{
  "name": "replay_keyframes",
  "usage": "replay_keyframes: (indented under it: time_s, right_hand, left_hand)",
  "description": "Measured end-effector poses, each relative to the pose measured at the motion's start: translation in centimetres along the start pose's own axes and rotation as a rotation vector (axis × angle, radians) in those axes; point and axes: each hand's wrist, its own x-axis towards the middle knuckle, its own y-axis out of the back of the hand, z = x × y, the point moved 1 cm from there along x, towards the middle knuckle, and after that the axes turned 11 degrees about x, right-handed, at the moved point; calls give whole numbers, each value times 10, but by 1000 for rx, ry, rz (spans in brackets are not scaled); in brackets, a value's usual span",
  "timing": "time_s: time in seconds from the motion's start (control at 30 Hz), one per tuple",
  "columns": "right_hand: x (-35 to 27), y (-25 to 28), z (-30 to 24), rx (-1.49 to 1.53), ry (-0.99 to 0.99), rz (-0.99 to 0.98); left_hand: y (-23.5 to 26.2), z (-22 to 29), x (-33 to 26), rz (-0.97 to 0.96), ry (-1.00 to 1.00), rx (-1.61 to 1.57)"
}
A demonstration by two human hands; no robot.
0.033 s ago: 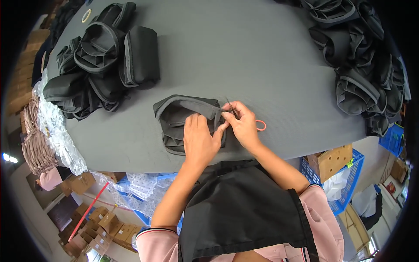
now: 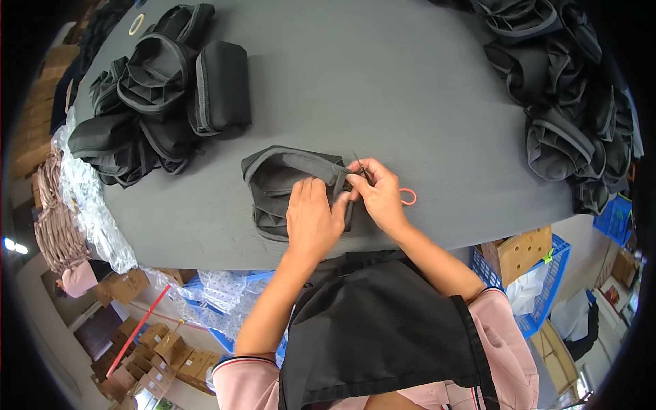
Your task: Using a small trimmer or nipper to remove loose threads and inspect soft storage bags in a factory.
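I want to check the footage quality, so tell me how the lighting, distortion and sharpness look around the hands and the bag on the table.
Head view: even, soft light, no glare on the grey table; faint shadows under the left hand and right hand; the dark fabric bag is sharp at centre; fisheye bends the table edge, and a black vignette rings the picture; the bag piles lose fold detail in their blacks.

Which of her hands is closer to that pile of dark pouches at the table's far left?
Left. The left hand rests on the dark pouch in front, on the pile's side; the right hand, holding small snips, lies farther right.
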Motion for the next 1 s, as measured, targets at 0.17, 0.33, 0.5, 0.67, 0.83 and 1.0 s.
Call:
replay_keyframes:
  time_s: [0.17, 0.33, 0.5, 0.67, 0.83, 1.0]
  right_hand:
    - [6, -2, 8, 50, -256, -89]
    - [17, 4, 3, 121, -359, -105]
    - [11, 5, 3, 51, -284, -76]
    - [-1, 25, -3, 34, -267, -55]
    - [-23, 28, -24, -726, 380, -177]
    - [-13, 23, -45, -1034, 537, -350]
  left_hand:
    - [6, -19, 24, -151, 2, -40]
    - [-2, -35, 44, -239, -66, -106]
    - [-4, -31, 41, -295, 1, -234]
    - [-7, -23, 42, -263, 79, -87]
    - [-11, -25, 43, -238, 83, -75]
    - [-7, -34, 52, -293, 23, -146]
